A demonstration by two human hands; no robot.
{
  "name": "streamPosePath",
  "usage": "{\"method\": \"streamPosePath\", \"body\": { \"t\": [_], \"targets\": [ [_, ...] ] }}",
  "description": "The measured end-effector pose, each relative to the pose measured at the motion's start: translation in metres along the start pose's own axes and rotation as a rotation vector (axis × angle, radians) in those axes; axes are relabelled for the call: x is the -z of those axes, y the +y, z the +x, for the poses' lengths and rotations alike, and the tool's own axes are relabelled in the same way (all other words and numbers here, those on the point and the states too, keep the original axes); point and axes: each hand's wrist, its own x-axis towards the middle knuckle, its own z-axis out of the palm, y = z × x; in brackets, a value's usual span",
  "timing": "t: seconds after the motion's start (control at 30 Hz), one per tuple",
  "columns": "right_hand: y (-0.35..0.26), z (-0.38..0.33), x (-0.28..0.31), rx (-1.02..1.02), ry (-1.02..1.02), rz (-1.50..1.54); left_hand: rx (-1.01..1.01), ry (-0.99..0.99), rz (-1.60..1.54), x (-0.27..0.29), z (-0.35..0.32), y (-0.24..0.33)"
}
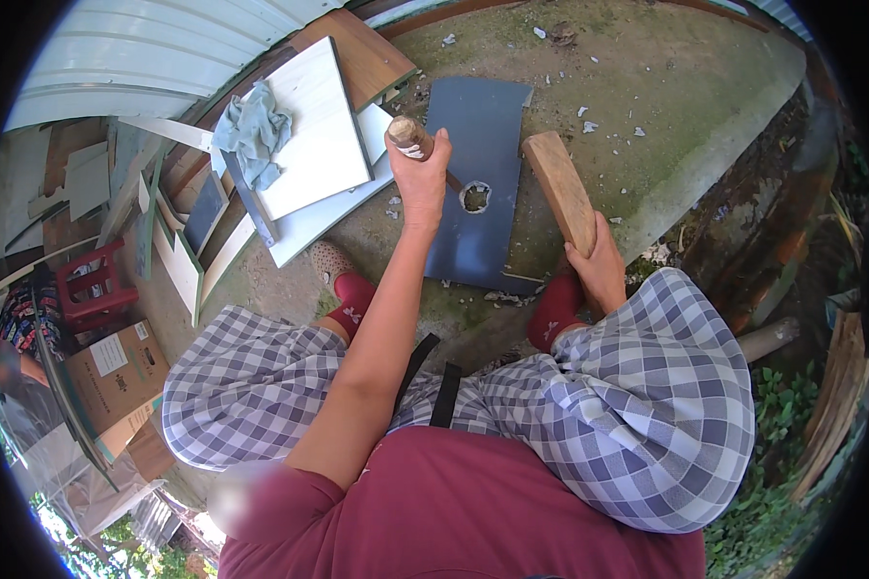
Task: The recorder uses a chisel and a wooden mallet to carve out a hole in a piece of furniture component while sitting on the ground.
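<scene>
A dark grey-blue board [475, 121] lies flat on the ground between my feet, with a rough-edged round hole [489, 199] cut through it. My left hand [419, 185] is closed around the wooden handle of a chisel [408, 138]. The tool's shaft slants down from my fist to the left rim of the hole; whether its tip touches the board I cannot tell. In my right hand [601, 267] is a thick wooden block [558, 185], gripped at its near end. Its far end is raised beside the board's right edge.
White panels [309, 125] with a blue-grey rag [253, 130] on top are stacked at the left, by a brown board [362, 58]. A red plastic stool [97, 289] and a cardboard box [116, 376] stand farther left. Pale chips dot the concrete [637, 77]. Plants grow at right.
</scene>
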Motion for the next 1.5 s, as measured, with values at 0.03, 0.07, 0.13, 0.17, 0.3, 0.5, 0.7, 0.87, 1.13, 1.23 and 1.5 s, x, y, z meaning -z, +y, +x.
{"method": "streamPosePath", "body": {
  "t": [0.03,0.07,0.13,0.17,0.3,0.5,0.7,0.87,1.13,1.23,1.5],
  "targets": [
    [0.0,0.0,0.0,0.003,-0.003,0.001,0.009,-0.004,-0.008,0.001,0.0,0.0],
    [-0.001,0.001,-0.001,0.006,-0.006,0.002,0.007,0.0,-0.009,0.002,0.001,0.001],
    [-0.006,0.001,-0.002,0.02,-0.013,0.008,-0.022,0.024,0.023,0.007,0.002,0.001],
    [-0.011,0.0,-0.004,0.03,-0.019,0.014,-0.026,0.042,0.03,0.009,0.002,0.001],
    [-0.007,-0.002,-0.002,0.038,-0.008,0.049,-0.031,-0.005,-0.041,0.002,-0.004,-0.002],
    [-0.005,-0.001,-0.01,0.067,-0.028,0.046,-0.107,0.01,0.048,0.01,0.0,-0.004],
    [0.003,0.0,-0.011,0.055,-0.033,0.021,-0.115,0.013,0.072,0.01,-0.002,-0.007],
    [0.007,0.001,-0.012,0.077,0.006,0.027,-0.1,0.008,0.041,0.01,0.002,-0.005],
    [-0.008,-0.008,-0.008,0.09,-0.009,0.058,-0.096,-0.017,0.011,0.015,0.002,-0.004],
    [-0.013,-0.009,-0.006,0.098,-0.023,0.09,-0.121,-0.022,0.035,0.015,0.0,-0.001],
    [-0.01,-0.009,-0.005,0.059,-0.037,0.044,-0.073,-0.076,0.018,0.016,-0.006,0.007]
  ]
}}
